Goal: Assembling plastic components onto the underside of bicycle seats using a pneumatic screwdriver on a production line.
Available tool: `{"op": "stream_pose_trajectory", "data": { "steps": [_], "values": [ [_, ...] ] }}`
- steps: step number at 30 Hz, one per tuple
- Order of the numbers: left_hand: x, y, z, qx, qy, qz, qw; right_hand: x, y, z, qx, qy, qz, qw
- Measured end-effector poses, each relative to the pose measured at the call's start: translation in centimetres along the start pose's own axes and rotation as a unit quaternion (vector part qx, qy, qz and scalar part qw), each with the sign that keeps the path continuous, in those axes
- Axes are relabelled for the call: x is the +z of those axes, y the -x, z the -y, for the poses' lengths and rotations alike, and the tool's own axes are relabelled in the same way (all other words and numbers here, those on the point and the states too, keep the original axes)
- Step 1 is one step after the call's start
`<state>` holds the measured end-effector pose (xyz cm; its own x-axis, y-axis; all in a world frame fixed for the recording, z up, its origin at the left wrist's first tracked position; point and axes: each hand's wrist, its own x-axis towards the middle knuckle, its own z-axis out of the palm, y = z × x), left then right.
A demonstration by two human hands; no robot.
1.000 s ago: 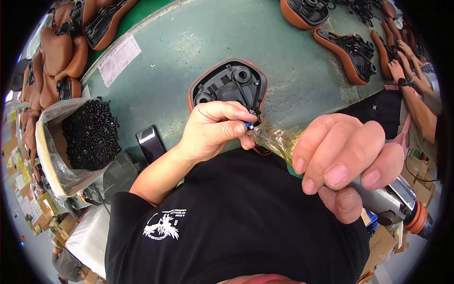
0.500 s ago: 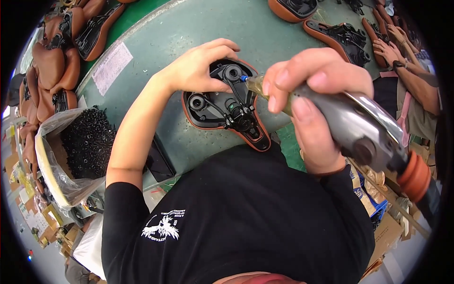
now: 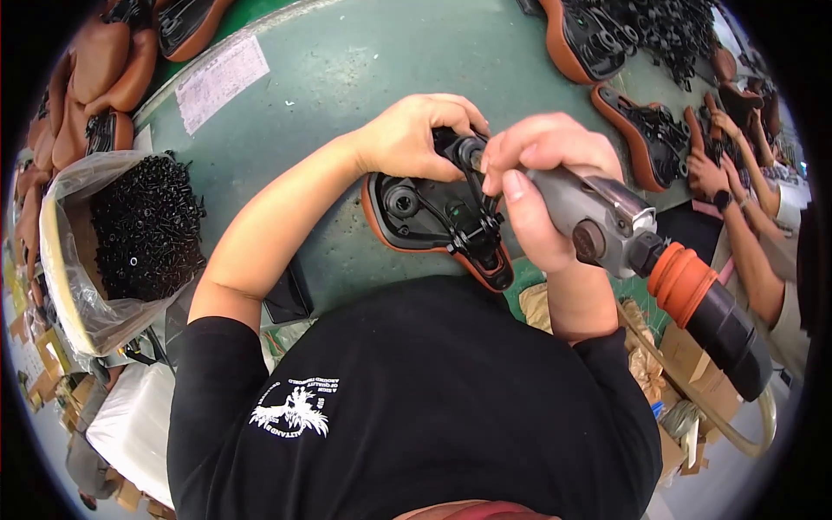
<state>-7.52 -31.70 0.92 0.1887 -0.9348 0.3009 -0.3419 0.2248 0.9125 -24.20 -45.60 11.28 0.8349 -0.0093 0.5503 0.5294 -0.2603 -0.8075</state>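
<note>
at your far left, the plastic-lined box holds a heap of small black hardware, neither of your hands near it. a paper sheet lies flat on the green table, beyond your left forearm. your left hand is clasped on the wide end of the brown-edged saddle, thumb across its black underside. the saddle lies upside down on the table just in front of you, narrow end toward your shirt, and has turned a little since a moment ago. your right hand is wrapped around the grey power driver, up near its nose. here is the main change: the blue tip stood in plain sight beside the right-hand round mount, and now your fingers have closed in there and hide it. so the work seems to have gone from lining up to driving, though i cannot tell whether the tip is seated. farther right, more saddles lie upturned, well apart from yours, near a co-worker's hand.
</note>
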Motion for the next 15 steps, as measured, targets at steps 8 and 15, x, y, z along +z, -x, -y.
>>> {"op": "stream_pose_trajectory", "data": {
  "steps": [8,15],
  "values": [
    [0.9,0.6,0.3,0.009,0.004,-0.008,1.0,1.3,-0.2,0.0,0.001,-0.033,-0.065,0.997],
    [0.9,0.6,0.9,0.04,0.003,-0.008,0.999,0.7,-0.6,-0.1,-0.049,-0.125,-0.09,0.987]
  ]
}}
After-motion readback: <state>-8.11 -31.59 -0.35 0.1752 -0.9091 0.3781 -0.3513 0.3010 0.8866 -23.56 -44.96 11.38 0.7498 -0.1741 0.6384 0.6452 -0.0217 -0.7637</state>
